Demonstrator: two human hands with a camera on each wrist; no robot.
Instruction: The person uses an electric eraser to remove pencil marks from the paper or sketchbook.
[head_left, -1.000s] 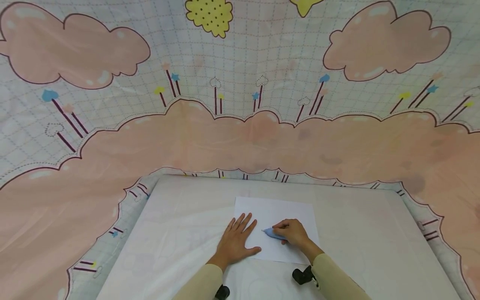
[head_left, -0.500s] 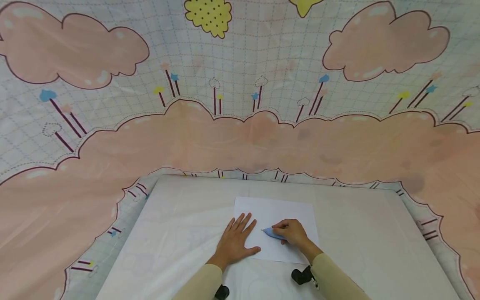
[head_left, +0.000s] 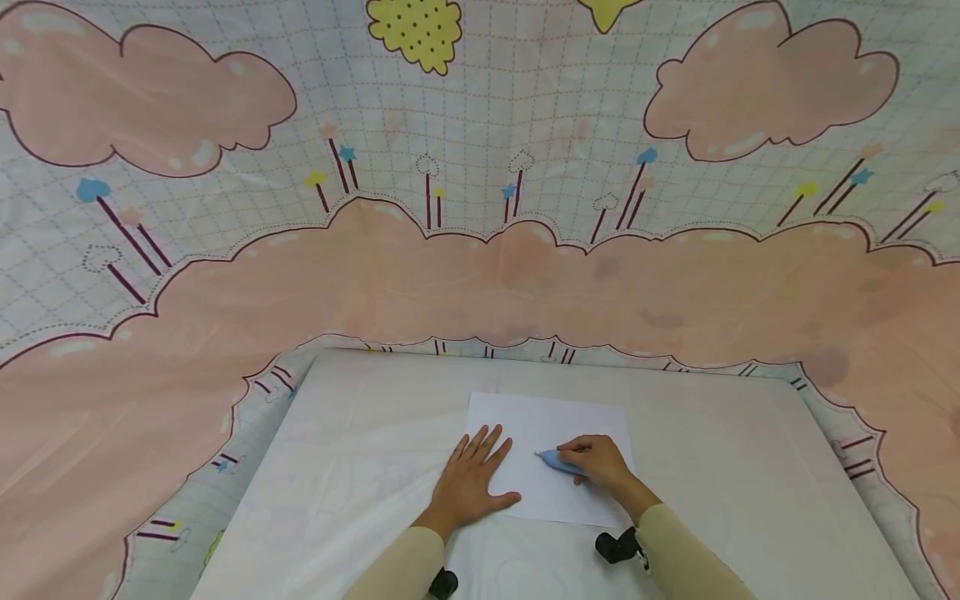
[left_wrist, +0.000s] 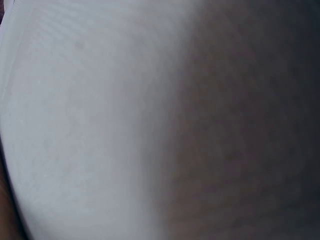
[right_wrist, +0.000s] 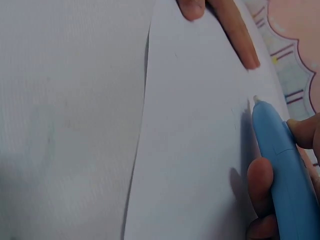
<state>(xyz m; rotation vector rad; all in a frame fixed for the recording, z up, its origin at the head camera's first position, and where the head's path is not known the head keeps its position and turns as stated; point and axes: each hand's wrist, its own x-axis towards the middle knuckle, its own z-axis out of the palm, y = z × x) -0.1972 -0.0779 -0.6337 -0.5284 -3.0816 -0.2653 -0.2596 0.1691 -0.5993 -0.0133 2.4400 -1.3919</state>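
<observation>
A white sheet of paper [head_left: 540, 417] lies on the covered table. My left hand [head_left: 467, 487] rests on its left part with the fingers spread; in the right wrist view two of its fingers [right_wrist: 237, 37] touch the paper near the top. Over the middle of the sheet, my right hand [head_left: 606, 465] grips a light blue electric eraser [right_wrist: 282, 150]. Its narrow pale tip [right_wrist: 256, 99] points left and sits at or just above the paper; contact cannot be told. A fingertip lies on a small button at its side. Faint short pencil-like marks show on the sheet.
A pale cloth [head_left: 375, 417] covers the table. Behind and beside it hangs a printed fabric [head_left: 480, 292] with clouds and stars. A black wrist device [head_left: 617, 547] sits by the right sleeve, another [head_left: 444, 583] by the left. The left wrist view is mostly blurred pale and dark surface.
My right hand, with the electric eraser in it, has shifted a little to the right and slightly away from me. My left hand stays in place on the paper.
</observation>
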